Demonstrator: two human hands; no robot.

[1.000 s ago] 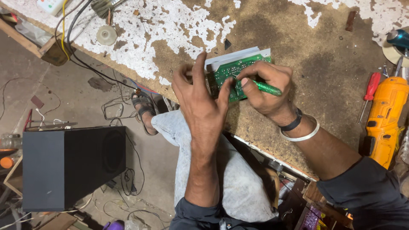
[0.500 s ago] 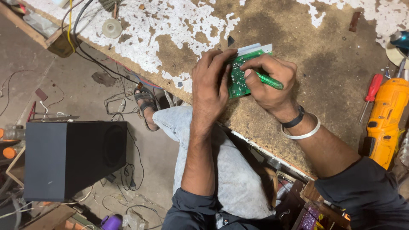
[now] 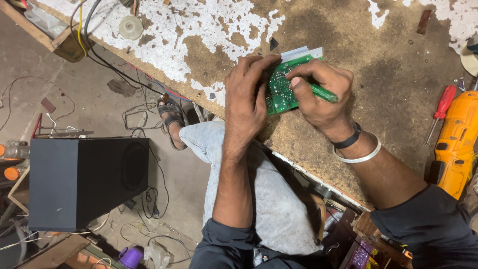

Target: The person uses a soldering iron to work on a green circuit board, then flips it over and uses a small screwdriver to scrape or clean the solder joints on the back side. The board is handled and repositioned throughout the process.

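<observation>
A green circuit board [image 3: 283, 89] with a silver metal strip along its far edge lies on the worn wooden workbench [image 3: 378, 55]. My left hand [image 3: 246, 97] presses down on the board's left side and covers part of it. My right hand [image 3: 321, 97] grips a green-handled screwdriver [image 3: 323, 93], its tip pointing at the board under my fingers. A black band and a silver bangle sit on my right wrist.
A red screwdriver [image 3: 442, 107] and an orange power drill [image 3: 457, 142] lie at the bench's right. A white round part [image 3: 131, 27] and cables rest at the far left. On the floor stand a black speaker box [image 3: 84, 182] and loose wires.
The view has shifted slightly. My left hand has slid further over the board's left side, while my right hand keeps the screwdriver on the board.
</observation>
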